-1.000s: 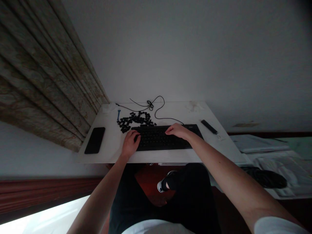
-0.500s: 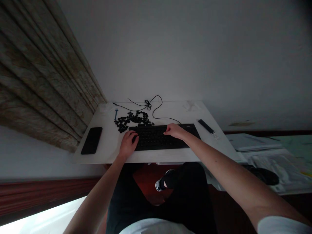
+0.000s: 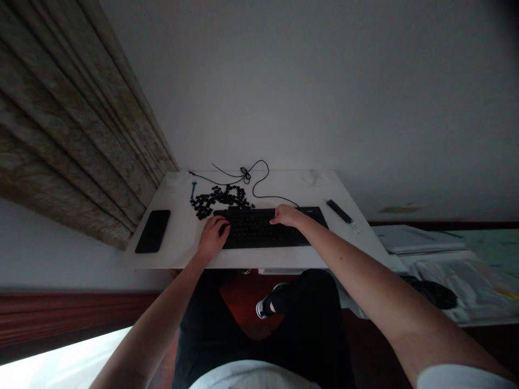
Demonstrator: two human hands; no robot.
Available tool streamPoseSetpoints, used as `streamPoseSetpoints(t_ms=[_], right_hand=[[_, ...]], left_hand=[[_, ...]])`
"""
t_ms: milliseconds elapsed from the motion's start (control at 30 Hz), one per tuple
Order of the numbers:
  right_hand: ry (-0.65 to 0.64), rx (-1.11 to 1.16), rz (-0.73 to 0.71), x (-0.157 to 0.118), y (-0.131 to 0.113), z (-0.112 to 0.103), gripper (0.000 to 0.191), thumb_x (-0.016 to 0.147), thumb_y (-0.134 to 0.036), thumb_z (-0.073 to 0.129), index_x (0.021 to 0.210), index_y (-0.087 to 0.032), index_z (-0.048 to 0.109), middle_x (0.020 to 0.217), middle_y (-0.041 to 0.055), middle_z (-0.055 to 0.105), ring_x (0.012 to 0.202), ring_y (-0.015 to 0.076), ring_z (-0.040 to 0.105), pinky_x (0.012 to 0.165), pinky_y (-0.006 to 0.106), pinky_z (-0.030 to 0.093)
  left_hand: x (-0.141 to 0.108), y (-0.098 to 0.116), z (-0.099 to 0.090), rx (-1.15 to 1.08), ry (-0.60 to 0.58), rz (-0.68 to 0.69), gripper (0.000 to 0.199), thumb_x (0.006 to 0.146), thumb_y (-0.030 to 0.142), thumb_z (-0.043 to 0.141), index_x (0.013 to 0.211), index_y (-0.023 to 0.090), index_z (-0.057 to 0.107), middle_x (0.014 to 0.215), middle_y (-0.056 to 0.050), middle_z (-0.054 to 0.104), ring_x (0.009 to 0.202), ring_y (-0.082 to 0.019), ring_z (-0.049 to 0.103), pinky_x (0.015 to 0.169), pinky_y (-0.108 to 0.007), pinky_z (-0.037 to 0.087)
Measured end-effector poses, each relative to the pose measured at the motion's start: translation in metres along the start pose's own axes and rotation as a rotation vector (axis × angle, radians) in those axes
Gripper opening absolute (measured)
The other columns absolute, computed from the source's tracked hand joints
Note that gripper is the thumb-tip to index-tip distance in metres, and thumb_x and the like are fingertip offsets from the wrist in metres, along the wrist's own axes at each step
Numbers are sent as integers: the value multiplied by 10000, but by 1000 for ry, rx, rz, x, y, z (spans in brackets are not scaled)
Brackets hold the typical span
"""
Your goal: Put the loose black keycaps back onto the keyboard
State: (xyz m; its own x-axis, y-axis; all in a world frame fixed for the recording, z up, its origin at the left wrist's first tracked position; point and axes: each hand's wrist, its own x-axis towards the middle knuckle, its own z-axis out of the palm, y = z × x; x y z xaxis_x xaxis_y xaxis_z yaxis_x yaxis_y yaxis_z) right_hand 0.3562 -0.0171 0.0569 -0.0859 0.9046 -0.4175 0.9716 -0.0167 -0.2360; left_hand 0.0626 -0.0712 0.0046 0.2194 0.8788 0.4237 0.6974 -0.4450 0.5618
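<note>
Keyboard [image 3: 253, 233]: black, flat on a white table [image 3: 180, 240], close to the front edge and roughly parallel to it. Left hand [image 3: 213, 236]: at the left end of the keyboard, with fingers bent over the top left corner and with thumb spread apart from them, above the leftmost keys. Right hand [image 3: 285, 215]: over the rear rows, right of the keyboard's middle, with fingers curled inward and thumb pointing left; too dark at the tips to tell whether pressed together or clamped on a small part. Directly behind the left half of the keyboard: a loose spread of small black keycaps [image 3: 219, 198], partly heaped, near the left fingertips. Beyond the left end of that spread: a slim blue tool [image 3: 193, 190], lengthwise toward the wall [image 3: 304, 97]. From the rear edge of the keyboard, behind the right hand: a thin black cable [image 3: 265, 195], looped and bundled near the back of the table. At far left, well apart from the left hand: a black phone [image 3: 153, 231], flat. Right of the keyboard: a narrow dark bar [image 3: 339, 211], set diagonally, with a clear piece at the near end.
</note>
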Motion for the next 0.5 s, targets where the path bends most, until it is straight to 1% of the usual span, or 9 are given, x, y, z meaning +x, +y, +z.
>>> streamPoseSetpoints(t_ms=[133, 233, 267, 333, 400, 433, 500], right_hand=[[63, 99, 19, -3, 3, 5, 197, 708, -342, 801, 642, -182, 707, 643, 66, 687, 655, 212, 643, 579, 295, 411], [181, 215, 7, -14, 7, 15, 211, 736, -343, 780, 646, -185, 672, 669, 50, 684, 647, 190, 628, 573, 278, 388], [247, 247, 0, -20, 8, 20, 225, 771, -367, 749, 662, -189, 663, 684, 45, 683, 649, 183, 622, 576, 274, 380], [425, 272, 4, -36, 12, 35, 278, 866, -426, 639, 709, -197, 645, 706, 40, 672, 655, 177, 606, 587, 276, 365], [625, 207, 17, -52, 16, 52, 319, 945, -443, 516, 770, -201, 629, 701, 44, 647, 659, 188, 582, 607, 292, 348], [709, 162, -4, -59, 18, 61, 333, 969, -432, 470, 788, -198, 621, 724, 55, 640, 687, 197, 579, 631, 299, 348], [806, 58, -77, -69, 21, 75, 346, 993, -401, 421, 793, -189, 608, 773, 82, 635, 767, 222, 574, 691, 319, 350]], left_hand=[[0, 0, -1, -10, -5, -7, 135, 917, 254, 556, 980, 225, 673, 1127, -73, 628, 1114, -234, 591, 1037, -432, 476], [-1, 0, -1, -17, 1, -21, 135, 919, 235, 547, 981, 221, 666, 1131, -72, 625, 1110, -224, 596, 1037, -421, 477], [-2, 0, -1, -21, 3, -24, 134, 919, 228, 545, 979, 220, 664, 1127, -72, 625, 1107, -221, 598, 1037, -417, 478], [-3, -2, -1, -30, 19, -34, 135, 915, 210, 541, 976, 220, 661, 1117, -70, 626, 1100, -215, 601, 1034, -408, 481], [-2, -6, -3, -26, 65, -60, 150, 909, 184, 529, 978, 219, 657, 1117, -72, 621, 1096, -214, 603, 1030, -406, 485], [0, -9, -4, -14, 96, -75, 165, 903, 166, 520, 983, 217, 656, 1125, -75, 616, 1100, -216, 600, 1033, -409, 484], [7, -17, -8, 29, 133, -91, 215, 881, 119, 501, 1000, 211, 655, 1149, -86, 603, 1120, -225, 589, 1043, -423, 477]])
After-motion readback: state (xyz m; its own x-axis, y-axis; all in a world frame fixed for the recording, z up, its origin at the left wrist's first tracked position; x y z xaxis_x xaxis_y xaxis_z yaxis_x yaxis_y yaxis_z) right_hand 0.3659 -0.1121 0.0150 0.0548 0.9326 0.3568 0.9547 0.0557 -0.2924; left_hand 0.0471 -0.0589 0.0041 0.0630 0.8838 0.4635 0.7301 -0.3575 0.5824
